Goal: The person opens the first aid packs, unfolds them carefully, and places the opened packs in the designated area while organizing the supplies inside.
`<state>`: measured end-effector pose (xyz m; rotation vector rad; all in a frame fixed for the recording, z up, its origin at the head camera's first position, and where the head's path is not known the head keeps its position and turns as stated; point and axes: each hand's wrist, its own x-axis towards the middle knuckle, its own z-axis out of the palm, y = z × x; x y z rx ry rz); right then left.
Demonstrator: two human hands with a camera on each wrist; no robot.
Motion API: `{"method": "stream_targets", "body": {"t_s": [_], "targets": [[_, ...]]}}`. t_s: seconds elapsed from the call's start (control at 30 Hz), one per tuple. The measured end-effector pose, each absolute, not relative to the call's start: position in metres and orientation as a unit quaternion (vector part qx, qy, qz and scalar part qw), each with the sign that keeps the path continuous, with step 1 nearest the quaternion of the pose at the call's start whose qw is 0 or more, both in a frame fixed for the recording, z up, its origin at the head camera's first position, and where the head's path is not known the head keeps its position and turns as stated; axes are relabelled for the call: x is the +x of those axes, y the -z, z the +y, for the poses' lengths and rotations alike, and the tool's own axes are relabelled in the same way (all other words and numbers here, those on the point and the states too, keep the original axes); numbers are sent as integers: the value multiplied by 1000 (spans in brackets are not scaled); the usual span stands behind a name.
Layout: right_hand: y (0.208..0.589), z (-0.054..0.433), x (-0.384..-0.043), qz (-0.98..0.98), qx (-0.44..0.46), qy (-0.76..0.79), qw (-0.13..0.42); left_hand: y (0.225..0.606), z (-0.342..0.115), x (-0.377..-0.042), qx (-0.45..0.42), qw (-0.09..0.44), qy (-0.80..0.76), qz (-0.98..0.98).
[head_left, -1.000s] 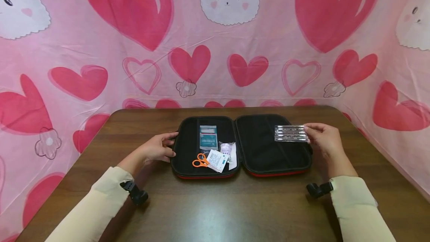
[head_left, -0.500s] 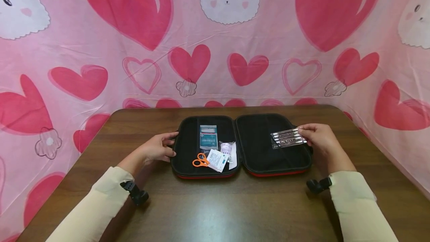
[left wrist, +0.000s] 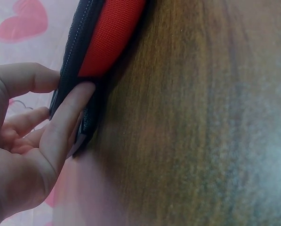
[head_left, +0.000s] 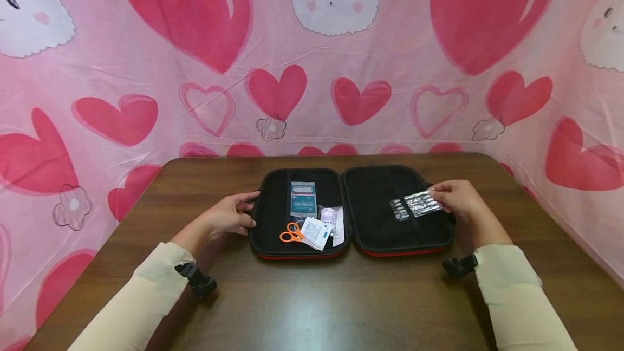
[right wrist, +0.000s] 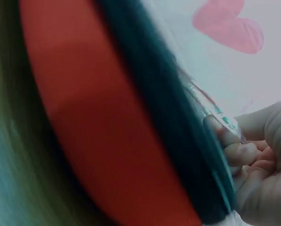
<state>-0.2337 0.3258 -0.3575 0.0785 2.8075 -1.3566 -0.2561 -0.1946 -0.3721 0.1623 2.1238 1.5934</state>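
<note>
An unzipped black case with a red shell lies flat on the table, its left half [head_left: 270, 205] and right half [head_left: 377, 229] side by side. At the left edge, my left hand [head_left: 225, 214] grips the rim between thumb [left wrist: 81, 96] and fingers. My right hand [head_left: 458, 199] pinches the right end of a clear packet of cotton swabs [head_left: 422, 203] over the right half. A dark strap [head_left: 412, 211] crosses the packet, whose left end shows beyond it. In the right wrist view the packet [right wrist: 215, 107] stands at the fingertips, partly hidden by the case wall [right wrist: 145, 94].
Inside the left half lie orange-handled scissors [head_left: 291, 233], a white packet [head_left: 316, 233], a wrapped roll [head_left: 328, 216] and a teal packet [head_left: 303, 202]. The brown table [head_left: 312, 302] extends in front; a pink heart-printed cloth [head_left: 322, 53] hangs behind.
The right hand has moved slightly left and lower with the swab packet, which has tilted and slid beneath the strap. The left hand has stayed on the case edge.
</note>
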Motion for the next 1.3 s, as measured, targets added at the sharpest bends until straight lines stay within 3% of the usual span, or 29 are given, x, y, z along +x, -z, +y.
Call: {"method": "stream_targets", "body": {"t_s": [0.27, 0.73, 1.03, 1.3], "targets": [[361, 298, -243, 885, -43, 455, 85, 372, -195, -255, 63, 238, -582, 775], [359, 295, -234, 885, -105, 421, 169, 372, -196, -258, 67, 237, -581, 776], [363, 298, -229, 880, -95, 438, 155, 373, -195, -259, 66, 235, -579, 778], [356, 299, -219, 901, -104, 417, 53, 373, -194, -258, 62, 237, -577, 779]]}}
